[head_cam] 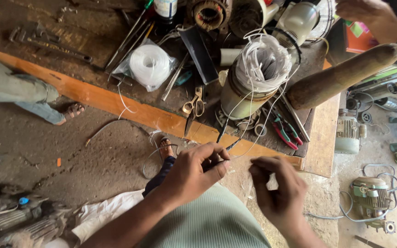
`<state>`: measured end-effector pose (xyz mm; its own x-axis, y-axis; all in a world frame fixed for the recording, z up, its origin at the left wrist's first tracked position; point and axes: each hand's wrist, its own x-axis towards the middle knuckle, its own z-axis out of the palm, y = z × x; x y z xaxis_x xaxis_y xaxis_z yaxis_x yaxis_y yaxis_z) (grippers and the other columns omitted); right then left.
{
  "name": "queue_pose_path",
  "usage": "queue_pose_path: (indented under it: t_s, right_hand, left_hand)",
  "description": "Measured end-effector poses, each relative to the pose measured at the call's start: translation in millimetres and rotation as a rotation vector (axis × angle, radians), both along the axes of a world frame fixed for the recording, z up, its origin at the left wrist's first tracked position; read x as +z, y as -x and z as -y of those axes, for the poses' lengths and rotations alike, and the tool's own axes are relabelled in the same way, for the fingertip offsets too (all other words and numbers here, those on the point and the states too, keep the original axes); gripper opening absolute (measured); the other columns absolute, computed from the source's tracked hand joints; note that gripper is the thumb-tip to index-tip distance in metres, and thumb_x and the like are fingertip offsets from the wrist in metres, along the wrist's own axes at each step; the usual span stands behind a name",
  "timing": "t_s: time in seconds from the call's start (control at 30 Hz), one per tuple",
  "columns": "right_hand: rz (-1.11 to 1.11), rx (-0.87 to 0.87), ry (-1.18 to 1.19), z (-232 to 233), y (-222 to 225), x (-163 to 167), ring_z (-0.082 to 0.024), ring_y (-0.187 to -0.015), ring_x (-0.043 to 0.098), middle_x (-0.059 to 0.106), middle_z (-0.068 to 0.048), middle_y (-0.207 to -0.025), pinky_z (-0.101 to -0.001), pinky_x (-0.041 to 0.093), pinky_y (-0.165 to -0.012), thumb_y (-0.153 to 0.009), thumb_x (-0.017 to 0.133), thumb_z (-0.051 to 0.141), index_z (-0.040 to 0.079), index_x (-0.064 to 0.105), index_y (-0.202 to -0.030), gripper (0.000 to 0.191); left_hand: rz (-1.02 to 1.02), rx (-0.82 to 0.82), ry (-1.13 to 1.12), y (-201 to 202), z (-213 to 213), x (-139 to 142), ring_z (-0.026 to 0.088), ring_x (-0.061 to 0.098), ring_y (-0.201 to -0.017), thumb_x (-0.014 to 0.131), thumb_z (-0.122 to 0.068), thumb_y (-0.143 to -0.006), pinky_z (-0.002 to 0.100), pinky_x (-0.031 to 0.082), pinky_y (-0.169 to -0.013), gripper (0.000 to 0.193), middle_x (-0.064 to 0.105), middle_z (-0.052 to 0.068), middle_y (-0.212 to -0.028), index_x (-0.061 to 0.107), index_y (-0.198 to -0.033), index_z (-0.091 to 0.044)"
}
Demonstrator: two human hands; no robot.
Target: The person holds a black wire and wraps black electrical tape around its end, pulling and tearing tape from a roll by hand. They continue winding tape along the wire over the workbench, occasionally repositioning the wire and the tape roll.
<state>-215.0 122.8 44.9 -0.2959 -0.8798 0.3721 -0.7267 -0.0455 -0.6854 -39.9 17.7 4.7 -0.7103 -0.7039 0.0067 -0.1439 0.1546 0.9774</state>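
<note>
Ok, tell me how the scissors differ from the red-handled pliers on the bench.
The scissors have pale yellowish loop handles; the pliers have straight red grips. The scissors lie near the bench's orange edge, left of the wire-wound motor part; the pliers lie right of it, beside other hand tools. Both lie flat, untouched by either hand.

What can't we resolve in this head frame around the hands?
- Left hand: fingertips curl over the pinch, hiding its hold on the thin white wire.
- Right hand: seen from behind; wire contact hidden, slightly blurred.
- Another person's hand: cut by top edge.
- Wire end between hands: too thin to trace.
</note>
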Motion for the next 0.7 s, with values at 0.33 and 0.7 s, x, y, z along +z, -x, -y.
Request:
queue_pose_path:
  t_s: [0.33,0.7]
  right_hand:
    - [0.38,0.076,-0.178,-3.6,-5.4,-48.2,-0.012,-0.072,0.069,0.068,-0.007,-0.091,-0.0263,0.058,-0.059,-0.092,0.069,0.005,0.0,0.07,-0.103,0.012]
    - [0.589,0.141,-0.302,-13.4,9.8,-74.4,-0.018,-0.059,0.055,0.063,-0.007,-0.066,-0.0303,0.044,-0.052,-0.096,0.07,0.013,0.0,0.072,-0.089,0.015]
  left_hand:
    - [-0.02,0.003,0.11,3.1,-8.0,4.8,0.019,0.07,-0.077,0.062,-0.029,-0.102,0.031,0.055,-0.068,0.029,0.069,0.008,-0.087,0.064,-0.113,-0.003]
    - [0.026,0.053,0.055,15.5,-6.9,-21.9,0.018,0.067,-0.072,0.068,-0.033,-0.097,0.033,0.053,-0.068,0.029,0.067,0.006,-0.075,0.071,-0.086,-0.005]
